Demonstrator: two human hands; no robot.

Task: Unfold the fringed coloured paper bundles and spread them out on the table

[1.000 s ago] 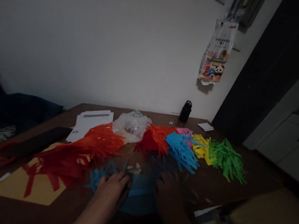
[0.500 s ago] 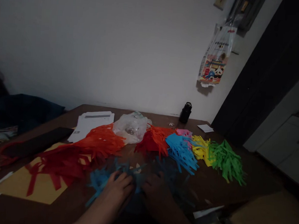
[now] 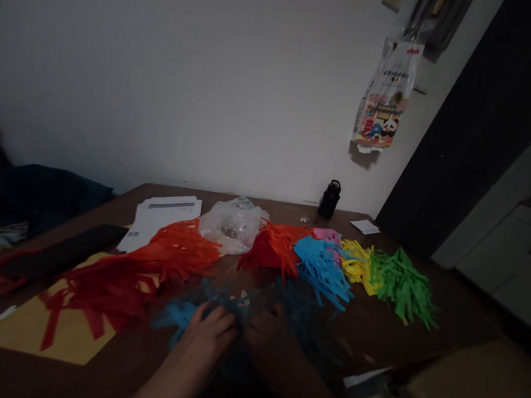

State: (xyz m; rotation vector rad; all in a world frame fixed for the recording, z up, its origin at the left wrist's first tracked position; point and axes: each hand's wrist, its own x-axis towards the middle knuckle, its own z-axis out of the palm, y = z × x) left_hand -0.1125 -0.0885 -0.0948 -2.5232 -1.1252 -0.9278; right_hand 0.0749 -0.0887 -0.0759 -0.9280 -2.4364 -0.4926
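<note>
At the table's near side, my left hand [image 3: 210, 333] curls its fingers on a blue fringed paper [image 3: 176, 315], whose strips spread out to the left. Close beside it, my right hand [image 3: 268, 337] is also closed on the blue paper, in deep shadow. The middle of the paper between and under the hands is dark and blurred. Beyond them lie a red fringed bundle [image 3: 262, 250] and another blue fringed bundle [image 3: 322, 266]. To the left, red strips [image 3: 109, 288] and orange strips [image 3: 180, 250] are spread out.
Yellow [image 3: 358, 263] and green [image 3: 405, 287] fringed bundles lie at the right. A clear plastic bag [image 3: 231, 224], white papers [image 3: 162, 216] and a black bottle [image 3: 330, 198] stand along the back. A yellow sheet [image 3: 69, 337] lies at the left, near a dark long object [image 3: 66, 249].
Both hands stay on the blue fringed paper; my right hand has shifted slightly left, and the blue strips have moved and blurred. The view has turned slightly.
</note>
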